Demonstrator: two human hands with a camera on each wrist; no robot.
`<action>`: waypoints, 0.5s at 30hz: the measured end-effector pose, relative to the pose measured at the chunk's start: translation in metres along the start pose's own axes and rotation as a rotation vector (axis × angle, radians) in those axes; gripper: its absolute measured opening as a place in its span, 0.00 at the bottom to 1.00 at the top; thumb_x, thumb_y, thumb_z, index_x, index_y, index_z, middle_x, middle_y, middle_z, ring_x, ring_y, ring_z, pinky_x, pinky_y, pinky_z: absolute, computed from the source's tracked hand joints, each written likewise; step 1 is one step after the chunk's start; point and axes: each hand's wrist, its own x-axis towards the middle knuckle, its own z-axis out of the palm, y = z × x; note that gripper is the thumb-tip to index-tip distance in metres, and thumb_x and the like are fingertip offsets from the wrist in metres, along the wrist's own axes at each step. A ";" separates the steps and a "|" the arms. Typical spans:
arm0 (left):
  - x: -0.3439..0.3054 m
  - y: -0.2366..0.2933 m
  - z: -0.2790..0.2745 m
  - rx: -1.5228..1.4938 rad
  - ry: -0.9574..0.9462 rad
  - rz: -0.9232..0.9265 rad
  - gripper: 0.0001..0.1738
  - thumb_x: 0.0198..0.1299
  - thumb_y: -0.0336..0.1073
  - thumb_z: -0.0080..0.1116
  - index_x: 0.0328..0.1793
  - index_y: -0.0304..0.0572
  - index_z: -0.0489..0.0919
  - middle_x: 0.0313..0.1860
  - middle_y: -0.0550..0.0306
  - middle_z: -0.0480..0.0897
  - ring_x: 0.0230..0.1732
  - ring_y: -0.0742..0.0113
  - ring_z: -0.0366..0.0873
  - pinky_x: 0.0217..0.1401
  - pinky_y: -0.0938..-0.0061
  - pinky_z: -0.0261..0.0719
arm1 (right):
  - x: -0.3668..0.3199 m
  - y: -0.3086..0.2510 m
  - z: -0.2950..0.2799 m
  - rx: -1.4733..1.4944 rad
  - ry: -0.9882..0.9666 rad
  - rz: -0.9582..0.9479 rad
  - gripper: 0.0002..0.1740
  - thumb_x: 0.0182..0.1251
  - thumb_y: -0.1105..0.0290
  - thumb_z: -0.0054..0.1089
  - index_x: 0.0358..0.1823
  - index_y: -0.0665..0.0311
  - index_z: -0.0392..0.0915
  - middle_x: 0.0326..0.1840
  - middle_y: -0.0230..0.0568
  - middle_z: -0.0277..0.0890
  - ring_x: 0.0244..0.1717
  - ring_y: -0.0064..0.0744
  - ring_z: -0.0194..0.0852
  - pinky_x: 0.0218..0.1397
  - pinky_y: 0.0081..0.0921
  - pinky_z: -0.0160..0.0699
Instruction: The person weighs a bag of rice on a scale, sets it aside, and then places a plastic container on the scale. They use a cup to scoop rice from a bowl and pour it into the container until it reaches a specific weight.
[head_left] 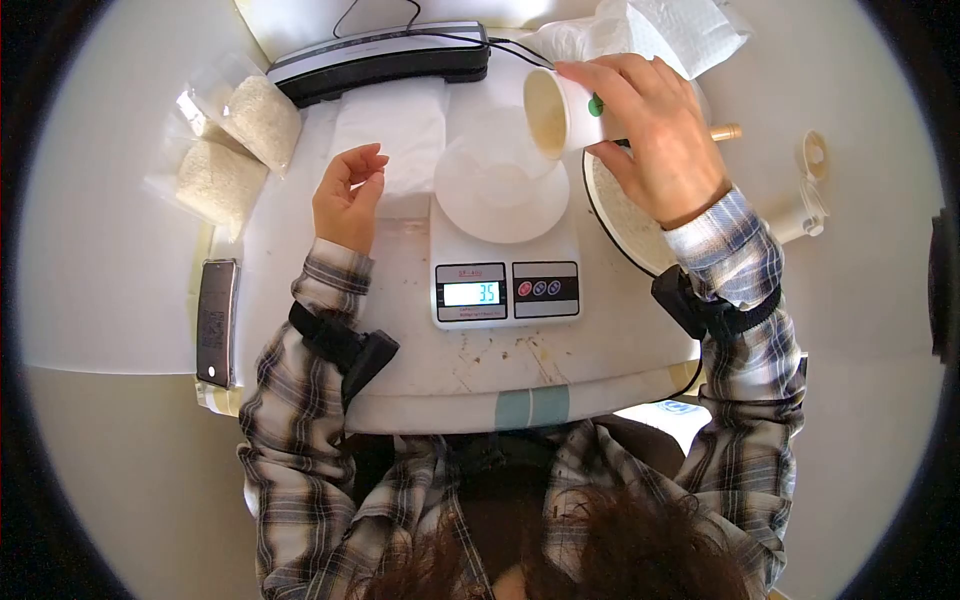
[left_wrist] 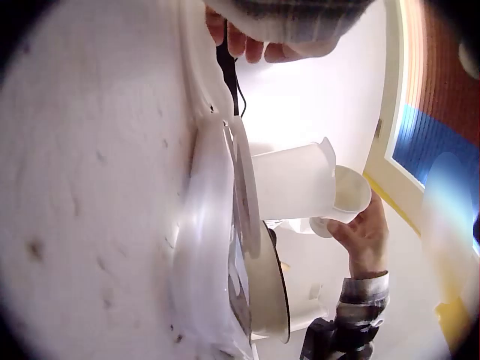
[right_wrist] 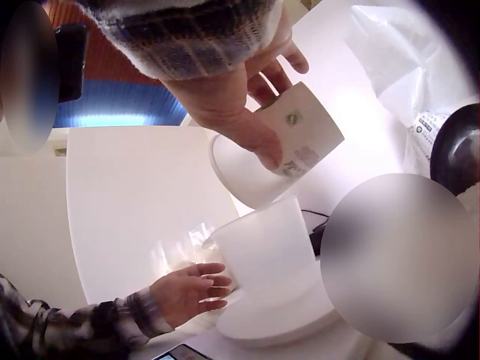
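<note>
Right hand (head_left: 668,130) grips cup (head_left: 583,115), tipped toward mouth of jug (right_wrist: 268,255), upright on scale (head_left: 507,256). Left hand (head_left: 347,200), left of scale, holds nothing, fingers relaxed. Risks: tilt too fast or off-centre, any contents could scatter round scale; rim bump could topple unsteadied jug.

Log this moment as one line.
right hand: holds tilted white green-marked paper cup; left hand: empty; translucent plastic pitcher: on white digital scale; display: lit
</note>
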 end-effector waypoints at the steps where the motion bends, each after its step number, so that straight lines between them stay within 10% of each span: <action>1: 0.000 -0.001 0.000 0.002 -0.002 0.000 0.17 0.57 0.24 0.49 0.55 0.33 0.71 0.46 0.53 0.77 0.50 0.67 0.73 0.58 0.75 0.69 | 0.000 0.000 0.000 0.001 -0.002 0.000 0.37 0.37 0.82 0.68 0.55 0.53 0.71 0.48 0.37 0.70 0.46 0.42 0.68 0.52 0.37 0.66; 15: 0.001 -0.009 -0.002 0.009 0.039 0.023 0.14 0.56 0.25 0.51 0.50 0.36 0.74 0.43 0.56 0.79 0.45 0.71 0.75 0.51 0.77 0.72 | 0.001 -0.001 0.004 -0.084 0.068 -0.042 0.34 0.37 0.80 0.67 0.52 0.52 0.74 0.42 0.34 0.71 0.47 0.39 0.68 0.56 0.36 0.63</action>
